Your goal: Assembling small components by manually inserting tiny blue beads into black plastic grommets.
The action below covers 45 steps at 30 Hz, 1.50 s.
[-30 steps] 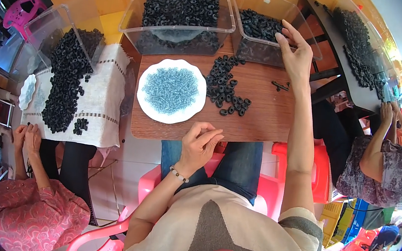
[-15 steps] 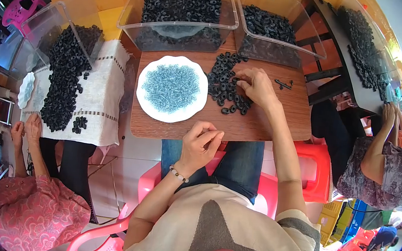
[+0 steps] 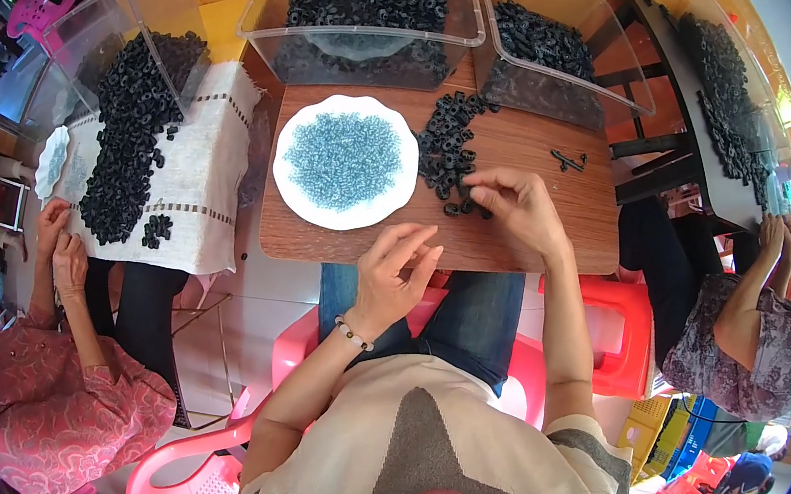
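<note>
On a small wooden table [image 3: 524,164] lie a white plate [image 3: 289,190] full of small pale blue beads and a loose pile of black rubber rings [image 3: 447,145]. My right hand [image 3: 519,208] rests at the near edge of that pile, its fingertips pinched on a black ring. My left hand [image 3: 392,276] hovers at the table's front edge with the fingers loosely curled; whether it holds anything small is hidden.
Two clear plastic bins of black rings [image 3: 366,6] [image 3: 559,45] stand at the back of the table. A person in pink [image 3: 63,384] sits at a cloth-covered table [image 3: 197,173] on the left, another person [image 3: 751,330] at a dark table on the right. Red and pink plastic stools surround me.
My right hand came back from the far right bin to the pile of rings on the table and closed its fingertips on one. My left hand stayed at the table's edge.
</note>
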Tool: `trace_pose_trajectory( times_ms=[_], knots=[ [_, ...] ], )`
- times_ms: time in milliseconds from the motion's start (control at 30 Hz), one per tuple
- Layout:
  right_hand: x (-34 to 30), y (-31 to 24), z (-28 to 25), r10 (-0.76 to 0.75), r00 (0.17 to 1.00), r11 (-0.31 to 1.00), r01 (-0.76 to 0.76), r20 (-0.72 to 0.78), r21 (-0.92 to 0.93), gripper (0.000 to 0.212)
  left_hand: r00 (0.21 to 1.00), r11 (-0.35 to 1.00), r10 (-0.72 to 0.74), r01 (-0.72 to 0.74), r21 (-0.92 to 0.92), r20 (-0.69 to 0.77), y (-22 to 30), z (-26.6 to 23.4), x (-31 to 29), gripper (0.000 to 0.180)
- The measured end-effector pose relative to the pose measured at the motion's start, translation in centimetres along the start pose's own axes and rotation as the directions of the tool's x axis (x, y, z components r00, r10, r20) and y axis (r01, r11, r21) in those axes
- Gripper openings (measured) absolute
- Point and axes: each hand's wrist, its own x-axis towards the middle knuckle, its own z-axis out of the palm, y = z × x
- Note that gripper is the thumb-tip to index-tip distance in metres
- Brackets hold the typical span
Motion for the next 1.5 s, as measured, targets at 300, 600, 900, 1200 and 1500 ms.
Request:
trace_pose_trajectory(
  times_ms=[300, 600, 900, 1200, 1500],
  knots=[
    [-3.2, -4.6, 2.3, -0.124, 0.967, 0.966, 0.169, 0.221, -0.196, 0.022, 0.997, 1.0, 0.026, -0.027, 0.015, 0.074, -1.0, 0.1, -0.3, 0.034],
    [0.4, -4.6, 2.1, -0.104, 0.987, 0.989, 0.116, 0.121, -0.096, 0.016, 0.995, 0.989, -0.076, 0.083, -0.123, 0.057, -1.1, 0.2, -0.4, 0.032],
    [4.6, -2.6, 6.7, -0.441, 0.894, 0.774, 0.426, 0.084, -0.468, 0.014, 0.994, 0.997, -0.039, 0.045, -0.062, 0.104, -1.1, 0.5, -0.4, 0.022],
    [5.9, -1.3, 8.7, -0.464, 0.883, 0.713, 0.417, 0.066, -0.564, 0.01, 0.995, 0.999, -0.006, 0.01, -0.036, 0.104, -0.6, 0.1, -0.1, 0.023],
    [5.7, -2.1, 6.1, -0.387, 0.921, 0.877, 0.384, 0.05, -0.289, 0.013, 0.992, 0.994, -0.066, 0.074, -0.078, 0.111, -0.7, 0.2, -0.3, 0.025]
  ],
)
